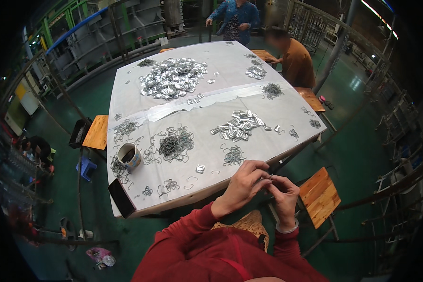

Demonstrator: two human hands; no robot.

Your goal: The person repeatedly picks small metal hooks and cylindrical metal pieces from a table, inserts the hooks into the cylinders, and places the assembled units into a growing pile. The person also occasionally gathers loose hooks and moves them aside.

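Observation:
Over the table's front edge, my left hand [244, 184] and my right hand [284, 196] meet fingertip to fingertip. Both are closed in a pinch around something small and dark, too little of it showing to name. On the white-covered table [211, 183], just beyond my hands, lies a small heap of bent wire hooks [233, 155]. A pile of shiny silver metal pieces [239, 126] sits behind it. To the left is a larger heap of dark wire hooks [176, 142], and a single silver piece [200, 168] lies nearer the edge.
A big mound of silver pieces [171, 77] covers the far left. At the near left are a paper cup [129, 155] and a dark phone [121, 198]. Wooden stools [320, 197] flank the table. Two people, one in an orange top [297, 63], are at the far side.

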